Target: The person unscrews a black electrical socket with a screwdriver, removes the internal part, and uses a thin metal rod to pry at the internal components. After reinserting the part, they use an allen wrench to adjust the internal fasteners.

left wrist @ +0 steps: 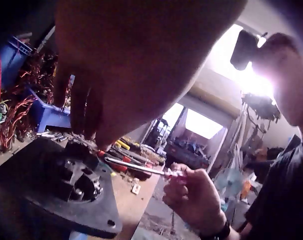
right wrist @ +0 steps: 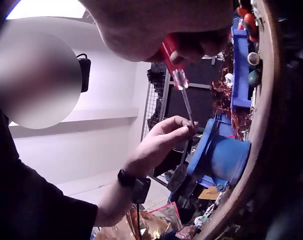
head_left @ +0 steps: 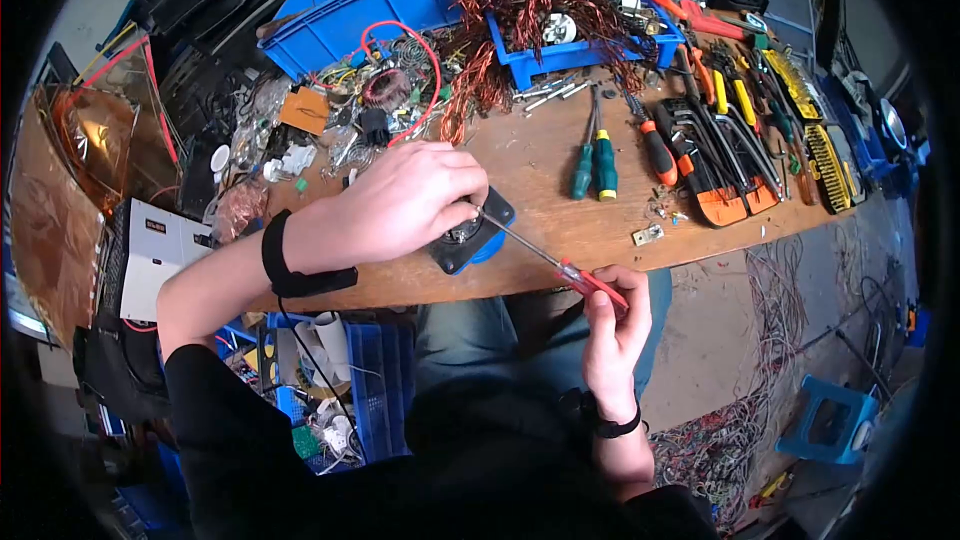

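My right hand [head_left: 618, 325] grips a screwdriver [head_left: 575, 275] by its clear red handle, its long metal shaft pointing toward my left hand [head_left: 410, 200]. At the shaft's far end the left thumb and fingers pinch a small part, mostly hidden between the fingertips. In the right wrist view the left fingertips [right wrist: 184, 129] meet the screwdriver's tip. Beneath them stands a blue cylindrical housing [right wrist: 224, 157] on the bench. A black square plate [left wrist: 26, 170] with corner holes tops it, and a dark mechanism [left wrist: 79, 180] sits in its round middle opening.
Two green-handled screwdrivers [head_left: 593, 170] lie on the bench [head_left: 530, 150], with pliers and other tools further right. Blue bins [head_left: 370, 5] and copper windings [head_left: 520, 0] stand at the back. Loose electronic parts [head_left: 340, 120] crowd the left. My lap is right below the front edge.
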A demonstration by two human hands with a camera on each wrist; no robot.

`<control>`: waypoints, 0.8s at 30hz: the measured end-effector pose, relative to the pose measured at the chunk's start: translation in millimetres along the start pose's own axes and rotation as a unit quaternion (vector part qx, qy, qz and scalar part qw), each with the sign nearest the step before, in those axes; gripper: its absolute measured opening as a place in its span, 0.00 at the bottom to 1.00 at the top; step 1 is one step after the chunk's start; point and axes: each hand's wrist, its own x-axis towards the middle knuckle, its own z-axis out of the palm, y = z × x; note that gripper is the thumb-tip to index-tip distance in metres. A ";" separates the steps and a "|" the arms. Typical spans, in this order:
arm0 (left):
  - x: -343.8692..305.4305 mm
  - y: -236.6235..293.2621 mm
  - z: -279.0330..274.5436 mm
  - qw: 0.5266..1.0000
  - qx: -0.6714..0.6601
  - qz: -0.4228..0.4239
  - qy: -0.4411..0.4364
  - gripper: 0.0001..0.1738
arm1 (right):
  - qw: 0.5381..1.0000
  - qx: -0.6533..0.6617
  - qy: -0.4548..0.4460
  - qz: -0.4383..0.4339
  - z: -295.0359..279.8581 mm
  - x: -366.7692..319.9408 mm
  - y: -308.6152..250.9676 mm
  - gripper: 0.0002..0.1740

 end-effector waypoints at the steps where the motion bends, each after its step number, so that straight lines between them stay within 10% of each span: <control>1: -0.4 -1.9 -0.1 1.000 -0.022 -0.016 0.010 0.10 | 1.000 0.014 0.007 0.016 -2.5 -0.8 -1.7 0.09; 8: 2.8 -67.6 -23.4 0.968 0.179 -0.161 0.074 0.14 | 0.999 0.031 0.025 0.027 -8.3 4.3 -6.6 0.10; 10: 5.8 -68.6 -14.1 0.976 0.174 -0.023 0.133 0.15 | 1.000 0.016 0.018 0.018 -6.1 3.3 -7.4 0.10; 14: -7.2 -19.2 -1.4 0.999 -0.029 0.011 -0.019 0.18 | 0.999 -0.018 0.011 0.025 -1.4 3.6 -5.0 0.11; 24: -9.1 -2.6 20.8 0.998 0.065 0.021 0.016 0.11 | 1.000 -0.003 0.012 0.025 4.5 4.3 -1.7 0.11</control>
